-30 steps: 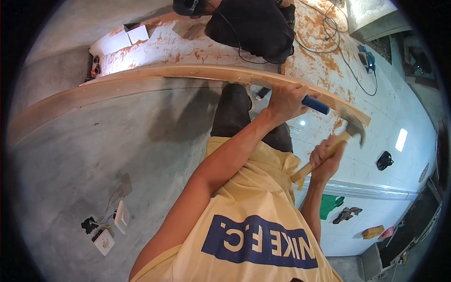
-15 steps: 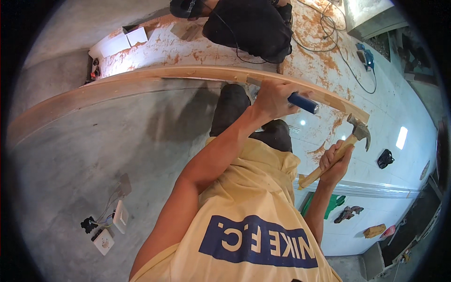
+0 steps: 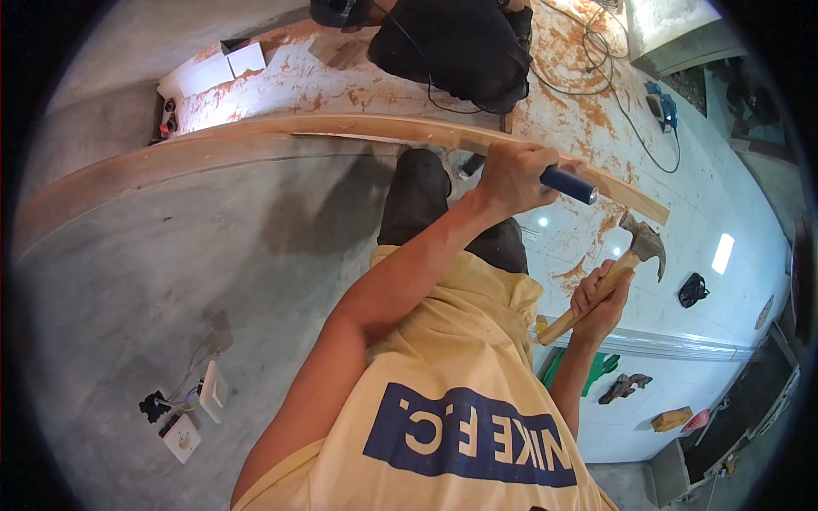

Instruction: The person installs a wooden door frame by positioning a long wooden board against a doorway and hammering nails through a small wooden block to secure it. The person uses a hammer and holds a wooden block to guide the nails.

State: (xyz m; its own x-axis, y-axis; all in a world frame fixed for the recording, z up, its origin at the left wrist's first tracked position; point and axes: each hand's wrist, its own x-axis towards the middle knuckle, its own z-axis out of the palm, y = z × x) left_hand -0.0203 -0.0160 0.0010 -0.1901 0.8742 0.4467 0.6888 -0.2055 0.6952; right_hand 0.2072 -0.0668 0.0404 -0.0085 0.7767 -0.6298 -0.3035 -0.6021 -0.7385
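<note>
My left hand [image 3: 516, 180] is closed around a chisel with a dark blue handle [image 3: 569, 183]. The handle's metal-capped end points right, and my hand hides most of the blade side. Just beyond my fingers runs a long wooden board [image 3: 358, 126], a light timber strip that curves across the view. Lower right, my right hand [image 3: 603, 300] grips a claw hammer [image 3: 643, 243] by its pale wooden handle. The steel head is up, below the board's right end and apart from the chisel.
Another person in dark clothing [image 3: 456, 55] is beyond the board. Wood shavings litter the white floor [image 3: 716, 192]. A blue power tool [image 3: 663, 108] with a cord lies at right. A black bundle [image 3: 694, 290] and green cloth [image 3: 603, 366] lie nearer. Loose wall sockets [image 3: 181, 438] hang at lower left.
My left hand has moved right with the chisel, away from where it was on the board. My right hand and the hammer have shifted slightly down and left.
</note>
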